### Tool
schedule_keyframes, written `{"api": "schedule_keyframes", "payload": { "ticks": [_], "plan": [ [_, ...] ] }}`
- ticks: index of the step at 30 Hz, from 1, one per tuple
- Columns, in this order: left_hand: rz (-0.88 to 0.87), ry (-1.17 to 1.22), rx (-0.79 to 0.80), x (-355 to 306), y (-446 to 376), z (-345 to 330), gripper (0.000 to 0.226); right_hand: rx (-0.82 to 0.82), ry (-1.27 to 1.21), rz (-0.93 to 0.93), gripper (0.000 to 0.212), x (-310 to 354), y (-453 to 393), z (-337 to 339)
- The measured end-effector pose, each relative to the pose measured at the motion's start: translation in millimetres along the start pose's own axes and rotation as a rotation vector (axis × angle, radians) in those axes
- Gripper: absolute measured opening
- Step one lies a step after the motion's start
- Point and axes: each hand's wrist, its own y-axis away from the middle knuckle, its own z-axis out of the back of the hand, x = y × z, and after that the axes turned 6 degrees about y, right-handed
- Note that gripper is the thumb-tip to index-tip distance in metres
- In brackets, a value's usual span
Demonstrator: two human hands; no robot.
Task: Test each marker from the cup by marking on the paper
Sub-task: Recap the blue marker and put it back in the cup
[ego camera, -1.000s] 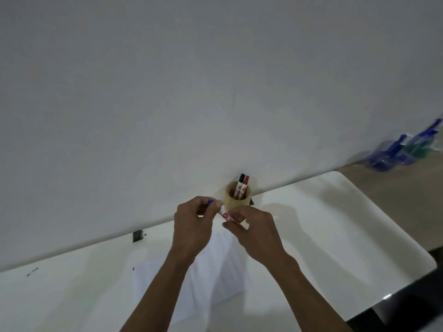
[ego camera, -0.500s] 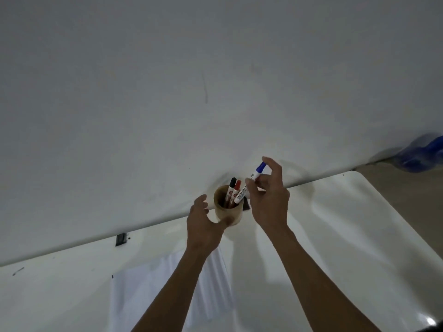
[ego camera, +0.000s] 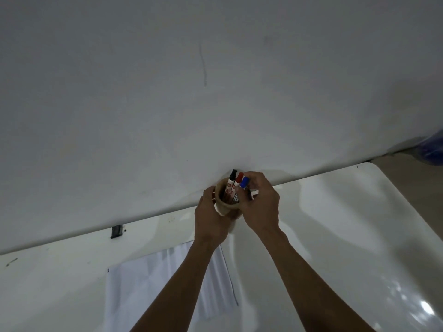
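A tan cup (ego camera: 223, 207) stands at the table's far edge against the wall. Three markers stand in it: one with a black cap (ego camera: 232, 176), one with a red cap (ego camera: 238, 178) and one with a blue cap (ego camera: 244, 182). My left hand (ego camera: 211, 219) wraps around the cup's left side. My right hand (ego camera: 260, 203) is at the cup's right side, its fingertips pinching the blue-capped marker just below the cap. A sheet of white paper (ego camera: 153, 281) lies flat on the table below the cup, partly hidden by my left forearm.
The white table (ego camera: 335, 236) has a rounded far right corner and ends at a plain wall. A small black clip (ego camera: 116, 231) sits at the wall line on the left. A blue object (ego camera: 432, 149) lies on the floor at the far right.
My right hand lowered the blue-capped marker into the cup beside the other two. My left hand moved up from over the paper and closed around the cup.
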Motion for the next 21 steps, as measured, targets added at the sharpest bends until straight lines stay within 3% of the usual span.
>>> {"api": "schedule_keyframes", "payload": {
  "ticks": [7, 21],
  "plan": [
    [-0.030, -0.011, 0.006, 7.2, -2.3, 0.1, 0.071, -0.038, -0.008, -0.076, 0.037, 6.6, -9.5, -2.5],
    [-0.026, -0.017, -0.001, 15.0, -7.1, -1.2, 0.071, -0.047, 0.011, -0.109, 0.018, 11.5, -18.2, -6.5]
  ]
}}
